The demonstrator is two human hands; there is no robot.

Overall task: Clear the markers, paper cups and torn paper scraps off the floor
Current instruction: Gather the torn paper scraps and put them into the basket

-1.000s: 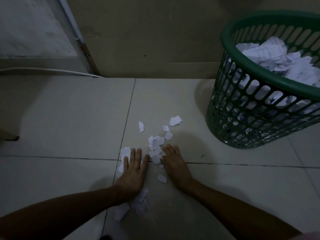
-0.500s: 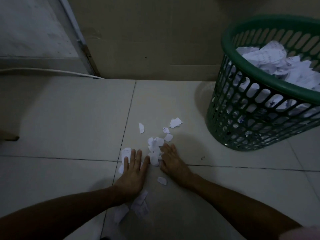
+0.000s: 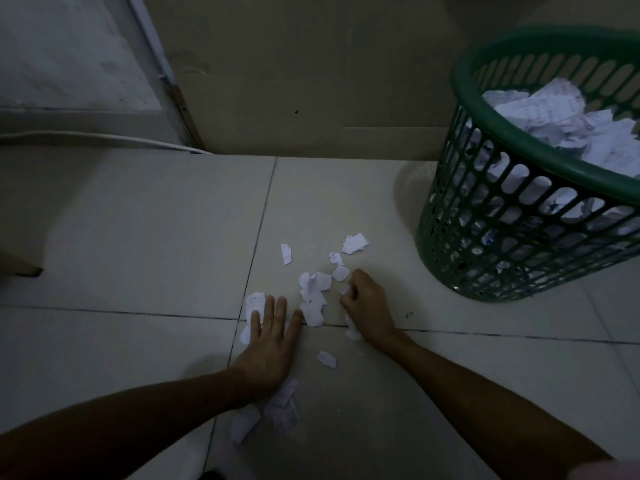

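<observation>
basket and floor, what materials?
Green basket: looks like moulded plastic, going by the slotted lattice wall, thick rolled rim and dull sheen. Floor: probably glazed ceramic tile, pale smooth squares with dark grout lines, faintly glossy.

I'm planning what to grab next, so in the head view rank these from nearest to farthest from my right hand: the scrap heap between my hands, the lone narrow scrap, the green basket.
From the right hand:
1. White torn paper scrap heap, just left of it.
2. Lone narrow white paper scrap, farther left and ahead.
3. Green slotted plastic basket, ahead on the right.
</observation>
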